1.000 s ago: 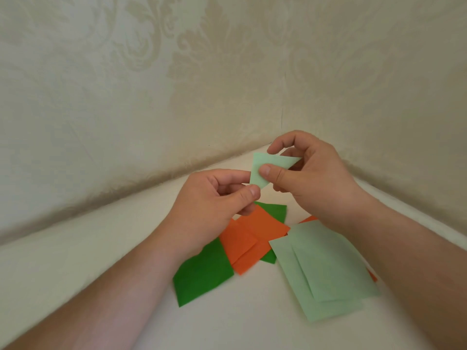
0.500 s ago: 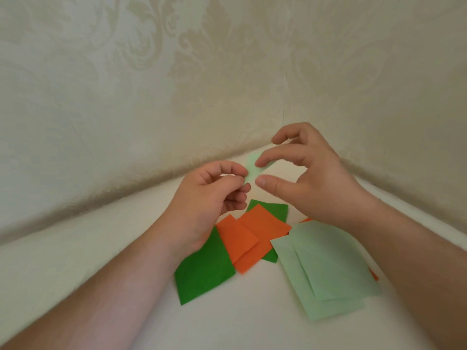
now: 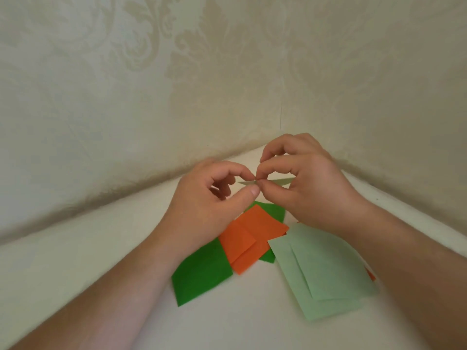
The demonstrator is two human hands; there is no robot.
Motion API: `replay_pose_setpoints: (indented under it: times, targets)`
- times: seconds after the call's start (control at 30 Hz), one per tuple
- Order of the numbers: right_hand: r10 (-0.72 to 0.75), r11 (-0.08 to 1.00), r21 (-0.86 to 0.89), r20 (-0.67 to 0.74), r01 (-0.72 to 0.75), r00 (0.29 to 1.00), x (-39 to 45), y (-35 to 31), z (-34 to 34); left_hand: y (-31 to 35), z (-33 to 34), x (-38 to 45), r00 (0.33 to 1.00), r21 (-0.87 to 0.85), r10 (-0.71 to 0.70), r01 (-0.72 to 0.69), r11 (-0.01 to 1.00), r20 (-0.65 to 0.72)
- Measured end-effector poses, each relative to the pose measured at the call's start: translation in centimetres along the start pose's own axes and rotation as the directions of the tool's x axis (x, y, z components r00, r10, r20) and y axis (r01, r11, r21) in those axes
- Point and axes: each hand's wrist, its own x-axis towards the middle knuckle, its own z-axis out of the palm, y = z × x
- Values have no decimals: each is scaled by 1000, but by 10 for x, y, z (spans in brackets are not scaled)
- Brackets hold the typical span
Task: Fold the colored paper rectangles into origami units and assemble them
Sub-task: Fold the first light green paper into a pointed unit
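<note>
A small folded light green paper unit (image 3: pixel 280 182) is held edge-on above the surface, so only a thin sliver of it shows. My left hand (image 3: pixel 214 198) pinches its left end between thumb and forefinger. My right hand (image 3: pixel 303 183) pinches it just beside, fingertips almost touching the left ones. Below the hands lie loose sheets: orange papers (image 3: pixel 252 236) in the middle, a dark green paper (image 3: pixel 199 276) at the left, another dark green one (image 3: pixel 275 210) behind, and light green papers (image 3: pixel 326 271) at the right.
The papers lie on a white surface (image 3: pixel 101 261) in a corner between two cream patterned walls (image 3: pixel 151 97). A bit of orange paper (image 3: pixel 371 275) peeks out under the light green sheets.
The light green piece has turned from face-on to edge-on. Both hands have drawn together and dropped slightly, and both now pinch it at one spot.
</note>
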Motion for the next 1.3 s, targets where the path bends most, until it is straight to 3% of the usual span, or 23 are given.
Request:
replay_pose_setpoints:
  times: [0.17,0.33,0.8,1.3]
  targets:
    - [-36,999,-19,-4,36,999,-1,-4,6,-4,-3,0,954,336,293,-253,907,-71]
    - [-41,999,-16,-28,41,999,-1,-7,9,-8,-4,4,920,464,392,-334,821,-31]
    - [-8,999,43,1,7,1000,1,-5,2,-9,-2,4,927,378,361,-300,876,-100]
    - [21,995,93,73,-27,997,4,-5,-8,-8,-6,5,939,326,337,-299,897,-66]
